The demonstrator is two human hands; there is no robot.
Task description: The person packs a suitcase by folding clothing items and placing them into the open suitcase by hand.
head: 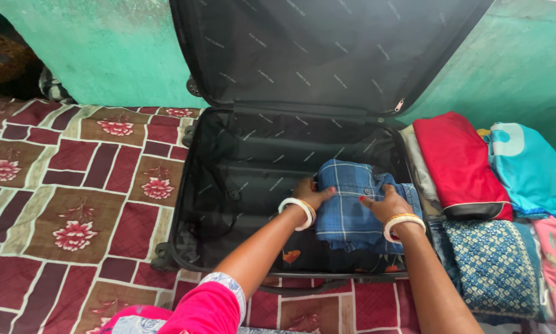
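- Step in hand, as I judge it: laying a folded blue checked garment (351,204) into the open black suitcase (228,185) on the bed (73,185).
- Left hand (312,193) and right hand (386,203) each grip an edge (fingers curled over the cloth).
- Next calls for pressing it flat against the suitcase's right side.

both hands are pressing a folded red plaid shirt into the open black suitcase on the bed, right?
Not quite: the head view shows the plaid shirt is blue, not red. Both the left hand and right hand do press it into the open black suitcase on the bed.
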